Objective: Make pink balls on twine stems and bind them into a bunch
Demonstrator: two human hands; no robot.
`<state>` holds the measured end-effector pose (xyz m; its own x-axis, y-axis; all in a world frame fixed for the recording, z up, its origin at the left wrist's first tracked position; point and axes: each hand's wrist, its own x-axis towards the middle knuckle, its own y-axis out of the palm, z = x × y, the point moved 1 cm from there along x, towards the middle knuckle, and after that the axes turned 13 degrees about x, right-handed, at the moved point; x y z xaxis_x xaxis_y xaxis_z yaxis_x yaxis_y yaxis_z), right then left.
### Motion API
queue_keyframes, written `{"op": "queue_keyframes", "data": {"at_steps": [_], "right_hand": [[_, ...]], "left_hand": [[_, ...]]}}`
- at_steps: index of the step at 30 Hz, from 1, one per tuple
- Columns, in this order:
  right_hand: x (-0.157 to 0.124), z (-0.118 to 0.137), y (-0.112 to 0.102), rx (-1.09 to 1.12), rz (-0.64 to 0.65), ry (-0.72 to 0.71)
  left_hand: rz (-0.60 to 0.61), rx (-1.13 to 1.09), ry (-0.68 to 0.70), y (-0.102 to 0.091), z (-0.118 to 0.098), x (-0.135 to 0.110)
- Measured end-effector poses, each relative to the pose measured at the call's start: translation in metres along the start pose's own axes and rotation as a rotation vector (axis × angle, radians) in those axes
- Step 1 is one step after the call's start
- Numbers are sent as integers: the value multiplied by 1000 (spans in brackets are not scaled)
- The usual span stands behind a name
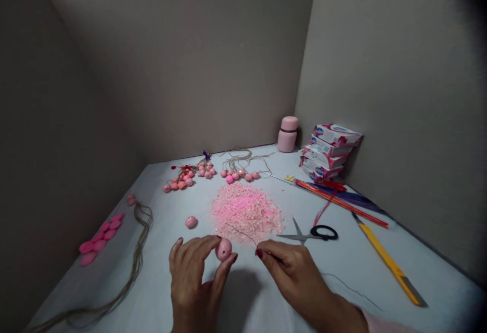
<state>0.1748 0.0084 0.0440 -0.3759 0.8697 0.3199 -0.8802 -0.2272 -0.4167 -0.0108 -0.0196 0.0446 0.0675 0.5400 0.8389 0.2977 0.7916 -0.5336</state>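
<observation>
Between the thumb and fingers of my left hand (196,269) is a round pink bead (223,250), its small dark hole facing me. My right hand (294,272) pinches a thin cord (243,233); one end points left over the pink shavings, and the tail (353,290) trails behind the wrist on the table. The cord's tip and the bead are apart. Just beyond my left hand lies a single loose pink bead (190,222). A heap of pink shavings (247,208) spreads out behind both hands.
Scissors (304,235) lie open beyond my right hand, with a yellow cutter knife (391,264) farther right. Stacked boxes (329,153) and a pink flask (287,135) stand at the back. Strung beads (239,174), pink ovals (101,239) and long cords (139,252) lie around.
</observation>
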Motion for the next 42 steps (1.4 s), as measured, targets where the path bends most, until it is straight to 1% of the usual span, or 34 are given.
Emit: {"op": "queue_keyframes", "data": {"at_steps": [3,4,5,6,7,9,10,11,12,13,17,20,23,33,39,42], "right_hand": [[-1,0,1,-10,2,-4],[-1,0,1,-12,3,-5],[-2,1,1,-12,4,-4],[-1,1,1,-10,5,-6],[-1,1,1,-9,5,-7],[0,1,1,-6,4,-8],[0,1,1,-5,3,-8],[1,1,1,-5,1,-8],[1,1,1,-5,-4,-9],[0,1,1,-3,-12,-13],[-3,6,-1,23,-27,-72],[-6,10,-1,24,30,-147],[-7,10,0,-10,73,-191],[-7,9,1,-60,120,-156],[-6,9,1,-61,133,-160],[-5,8,2,-66,141,-170]], "left_hand": [[-6,-27,-51,-2,-2,0],[-10,-68,-110,-2,-3,1],[2,-135,-219,-1,-3,2],[42,-242,-389,0,-2,4],[111,-399,-607,3,0,4],[316,-838,-1085,10,3,4],[403,-1062,-1281,14,3,4],[453,-1252,-1417,17,4,4],[469,-1390,-1498,19,4,3],[459,-1468,-1540,20,5,3],[397,-1557,-1585,20,6,4],[368,-1592,-1644,18,6,5],[364,-1584,-1648,19,6,6],[384,-1578,-1542,22,6,3],[357,-1581,-1566,22,7,2],[372,-1589,-1557,21,6,3]]}}
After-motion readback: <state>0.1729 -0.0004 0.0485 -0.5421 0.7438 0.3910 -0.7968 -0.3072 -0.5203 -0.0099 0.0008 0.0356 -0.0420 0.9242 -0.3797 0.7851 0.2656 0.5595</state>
